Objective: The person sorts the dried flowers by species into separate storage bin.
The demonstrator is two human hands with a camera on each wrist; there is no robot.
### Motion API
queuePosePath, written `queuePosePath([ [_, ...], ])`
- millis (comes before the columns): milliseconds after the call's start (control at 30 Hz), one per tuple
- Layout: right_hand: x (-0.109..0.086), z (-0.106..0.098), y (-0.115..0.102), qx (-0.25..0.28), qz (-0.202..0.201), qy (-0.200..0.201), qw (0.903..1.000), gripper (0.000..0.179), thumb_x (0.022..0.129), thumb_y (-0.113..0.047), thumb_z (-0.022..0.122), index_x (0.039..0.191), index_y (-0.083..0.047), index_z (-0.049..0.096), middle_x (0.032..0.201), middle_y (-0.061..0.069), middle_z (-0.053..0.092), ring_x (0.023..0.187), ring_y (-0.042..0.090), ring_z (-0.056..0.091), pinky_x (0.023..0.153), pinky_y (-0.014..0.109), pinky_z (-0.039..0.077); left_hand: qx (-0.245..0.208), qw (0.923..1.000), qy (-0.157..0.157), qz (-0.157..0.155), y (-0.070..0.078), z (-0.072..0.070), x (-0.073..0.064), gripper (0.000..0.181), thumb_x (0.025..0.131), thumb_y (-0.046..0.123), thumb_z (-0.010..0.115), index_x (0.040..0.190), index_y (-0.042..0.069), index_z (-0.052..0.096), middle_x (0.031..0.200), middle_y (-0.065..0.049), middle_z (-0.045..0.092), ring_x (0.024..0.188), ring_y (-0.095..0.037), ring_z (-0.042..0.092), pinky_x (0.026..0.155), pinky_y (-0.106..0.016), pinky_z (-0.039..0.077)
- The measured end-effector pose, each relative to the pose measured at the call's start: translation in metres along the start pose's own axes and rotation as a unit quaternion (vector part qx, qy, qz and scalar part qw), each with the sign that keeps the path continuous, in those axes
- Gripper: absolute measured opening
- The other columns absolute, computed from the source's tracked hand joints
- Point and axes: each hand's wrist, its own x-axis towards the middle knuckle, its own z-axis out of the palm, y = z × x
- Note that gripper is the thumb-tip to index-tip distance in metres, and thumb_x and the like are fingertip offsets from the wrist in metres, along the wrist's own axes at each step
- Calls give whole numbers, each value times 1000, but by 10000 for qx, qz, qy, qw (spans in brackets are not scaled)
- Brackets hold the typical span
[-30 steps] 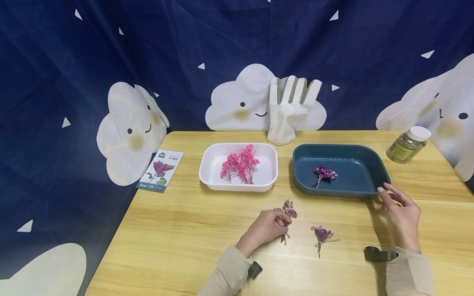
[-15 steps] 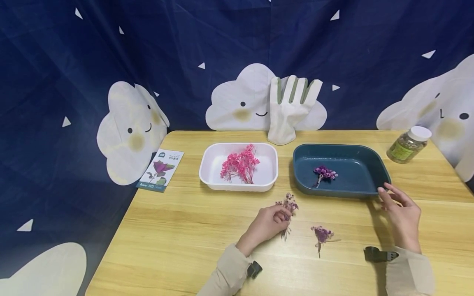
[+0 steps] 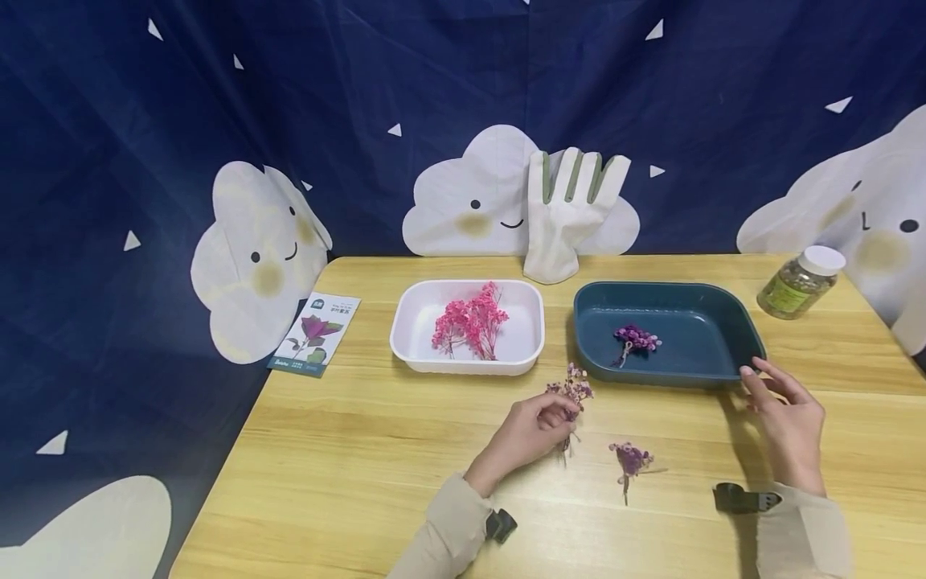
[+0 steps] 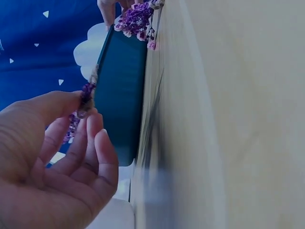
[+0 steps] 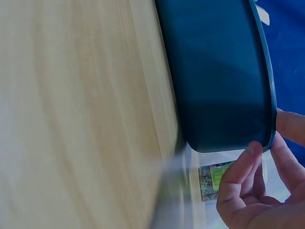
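Observation:
My left hand pinches a sprig of dried purple flowers between thumb and fingers. The sprig is raised over the table just in front of the dark teal tray; its stems point down toward me. In the left wrist view, parts of the held sprig show at the thumb tip, the rest behind the fingers. My right hand holds the tray's near right corner by the rim. One purple sprig lies inside this tray, and another purple sprig rests on the table between my hands.
Left of the teal tray stands a white tray with pink dried flowers. Behind them a white glove leans upright against the cloud-patterned curtain. A lidded jar is at the back right, a flower leaflet at the left edge.
My left hand has shifted slightly forward and to the right with the purple sprig, nearer the teal tray. The right hand keeps its place on the rim.

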Motion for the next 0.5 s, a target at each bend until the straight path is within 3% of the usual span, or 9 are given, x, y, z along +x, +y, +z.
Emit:
queuePosePath([
  [500, 0, 0, 0, -12, 22, 10, 10000, 27, 82, -14, 77, 107, -25, 76, 76, -14, 62, 56, 0, 59, 53, 10, 51, -580, 9981, 213, 82, 7, 7, 23, 21, 87, 13, 71, 108, 9, 70, 98, -12, 70, 80, 0, 57, 78, -15, 52],
])
